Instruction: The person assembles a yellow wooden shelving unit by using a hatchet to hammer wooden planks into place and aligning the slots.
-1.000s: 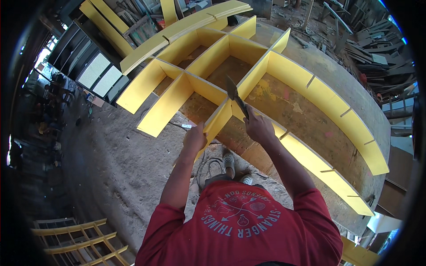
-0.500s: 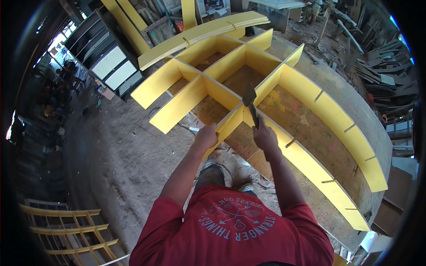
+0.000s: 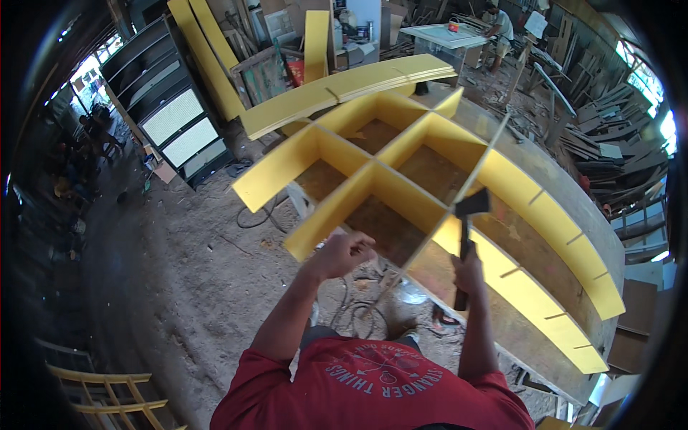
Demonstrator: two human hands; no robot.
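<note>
My right hand grips the dark handle of a hatchet. Its broad dark head is over a joint of the yellow slatted frame, where crossing boards meet. My left hand is off the frame, fingers loosely curled and slightly apart with nothing in them. It is nearest the end of a yellow crosspiece. Another crosspiece, seen nearly edge-on, runs from the joint toward me. Two long curved boards with slots, one nearer and one farther, stretch to the right.
The frame rests on a worn worktable. Curved yellow boards are stacked at its far side. A dark cabinet stands at the far left. Cables lie on the dusty floor near my feet. Another person is at a far table.
My left hand has let go of the near crosspiece and opened slightly. My right hand has moved right with the hatchet. The view has shifted, showing more of the workshop's far side.
</note>
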